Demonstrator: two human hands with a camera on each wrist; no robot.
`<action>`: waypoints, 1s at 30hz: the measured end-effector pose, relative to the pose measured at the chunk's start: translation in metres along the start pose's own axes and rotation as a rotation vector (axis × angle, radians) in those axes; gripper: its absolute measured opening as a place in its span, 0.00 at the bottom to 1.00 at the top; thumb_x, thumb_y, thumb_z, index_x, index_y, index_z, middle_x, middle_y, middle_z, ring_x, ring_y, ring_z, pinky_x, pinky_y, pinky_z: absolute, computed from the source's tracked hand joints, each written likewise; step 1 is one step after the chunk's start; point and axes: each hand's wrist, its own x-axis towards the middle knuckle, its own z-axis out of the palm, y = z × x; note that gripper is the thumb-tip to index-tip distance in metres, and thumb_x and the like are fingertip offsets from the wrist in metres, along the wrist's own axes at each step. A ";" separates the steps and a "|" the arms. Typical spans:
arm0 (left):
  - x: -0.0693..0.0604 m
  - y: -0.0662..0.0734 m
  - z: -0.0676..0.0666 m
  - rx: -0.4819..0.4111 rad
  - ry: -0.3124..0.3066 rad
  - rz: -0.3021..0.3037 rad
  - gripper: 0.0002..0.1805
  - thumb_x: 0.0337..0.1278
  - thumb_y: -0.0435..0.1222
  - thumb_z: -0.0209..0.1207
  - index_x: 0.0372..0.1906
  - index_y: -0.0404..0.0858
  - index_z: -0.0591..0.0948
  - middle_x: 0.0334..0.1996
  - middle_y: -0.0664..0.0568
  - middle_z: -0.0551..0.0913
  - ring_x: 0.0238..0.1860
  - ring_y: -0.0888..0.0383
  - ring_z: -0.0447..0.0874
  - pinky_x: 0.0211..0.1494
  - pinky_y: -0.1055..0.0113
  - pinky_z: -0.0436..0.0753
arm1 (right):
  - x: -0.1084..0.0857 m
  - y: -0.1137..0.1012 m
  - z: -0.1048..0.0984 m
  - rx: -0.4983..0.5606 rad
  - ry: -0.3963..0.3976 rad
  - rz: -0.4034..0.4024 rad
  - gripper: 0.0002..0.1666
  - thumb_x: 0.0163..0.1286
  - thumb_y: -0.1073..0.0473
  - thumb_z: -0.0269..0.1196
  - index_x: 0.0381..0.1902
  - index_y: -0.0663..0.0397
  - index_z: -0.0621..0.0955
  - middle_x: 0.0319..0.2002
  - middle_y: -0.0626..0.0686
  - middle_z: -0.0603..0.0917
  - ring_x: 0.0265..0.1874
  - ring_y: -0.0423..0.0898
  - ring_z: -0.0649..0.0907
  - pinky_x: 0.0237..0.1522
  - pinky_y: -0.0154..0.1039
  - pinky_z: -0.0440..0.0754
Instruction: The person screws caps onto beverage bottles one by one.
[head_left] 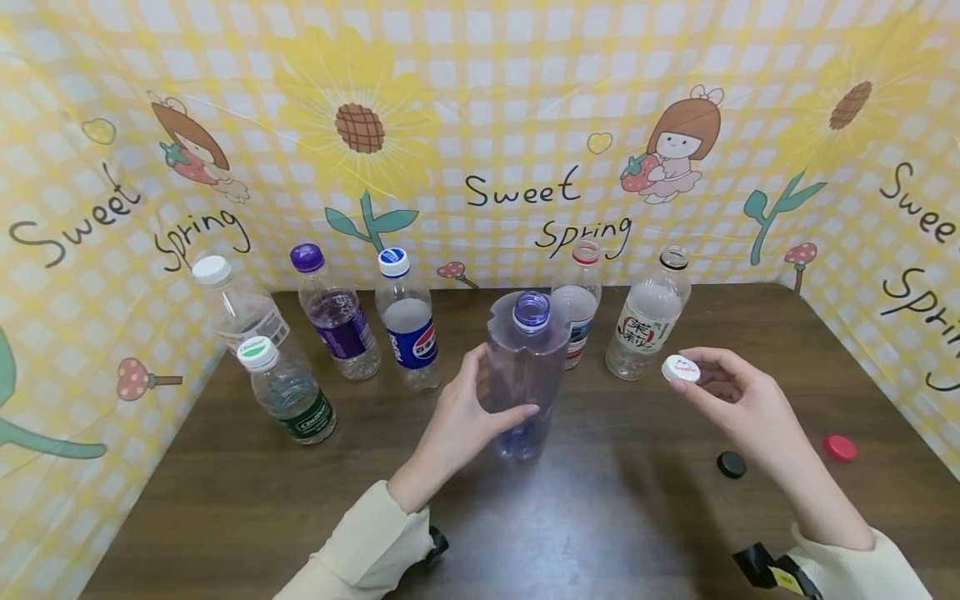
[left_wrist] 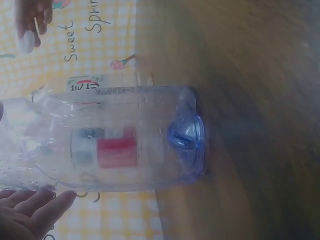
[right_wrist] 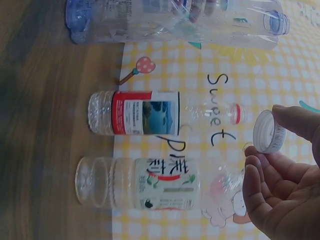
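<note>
One left grip point(head_left: 467, 408): curled round tinted bottle point(head_left: 528, 367), mid-frame
Right grip point(head_left: 750, 408): pinched white cap point(head_left: 681, 368), right of centre
Bottle neck point(head_left: 532, 317): likely needed bracing upright, cap level before twisting

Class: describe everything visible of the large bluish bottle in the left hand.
The large bluish bottle is transparent, apparently plastic, with a threaded, uncapped neck, wide shoulders and a moulded base. It is upright, partly hiding the red-ringed bottle in the head view. The left hand grips its side, thumb across the front. Whether its base touches the table is unclear.
</note>
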 end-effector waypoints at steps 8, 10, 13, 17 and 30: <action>-0.002 -0.003 -0.005 0.012 -0.015 0.026 0.51 0.42 0.45 0.73 0.72 0.49 0.57 0.67 0.47 0.70 0.67 0.47 0.70 0.65 0.50 0.75 | 0.007 -0.026 0.008 -0.005 0.021 -0.070 0.21 0.65 0.55 0.65 0.54 0.56 0.78 0.38 0.53 0.83 0.30 0.26 0.78 0.31 0.24 0.77; -0.003 -0.003 -0.006 0.018 -0.018 0.031 0.51 0.43 0.46 0.73 0.72 0.49 0.57 0.67 0.47 0.70 0.67 0.47 0.70 0.64 0.50 0.75 | 0.009 -0.035 0.010 0.003 0.018 -0.091 0.21 0.64 0.56 0.65 0.53 0.56 0.79 0.38 0.54 0.83 0.30 0.26 0.78 0.31 0.24 0.77; -0.003 -0.005 -0.006 0.026 -0.013 0.025 0.50 0.43 0.47 0.72 0.72 0.50 0.58 0.68 0.46 0.70 0.67 0.46 0.71 0.64 0.48 0.75 | 0.012 -0.049 0.014 0.013 0.009 -0.119 0.20 0.63 0.57 0.66 0.53 0.55 0.80 0.37 0.54 0.82 0.29 0.28 0.78 0.31 0.25 0.77; -0.005 -0.007 -0.007 0.038 0.001 0.012 0.50 0.42 0.47 0.73 0.71 0.50 0.59 0.66 0.47 0.71 0.65 0.46 0.72 0.63 0.47 0.75 | 0.017 -0.070 0.019 0.038 -0.010 -0.152 0.21 0.62 0.58 0.67 0.53 0.53 0.80 0.40 0.54 0.83 0.32 0.30 0.78 0.35 0.25 0.78; -0.005 -0.005 -0.008 0.051 -0.030 0.031 0.50 0.45 0.47 0.72 0.72 0.51 0.56 0.67 0.48 0.69 0.66 0.47 0.72 0.60 0.49 0.79 | 0.035 -0.125 0.037 0.073 -0.026 -0.279 0.22 0.62 0.57 0.67 0.54 0.52 0.80 0.43 0.52 0.83 0.35 0.45 0.81 0.35 0.34 0.79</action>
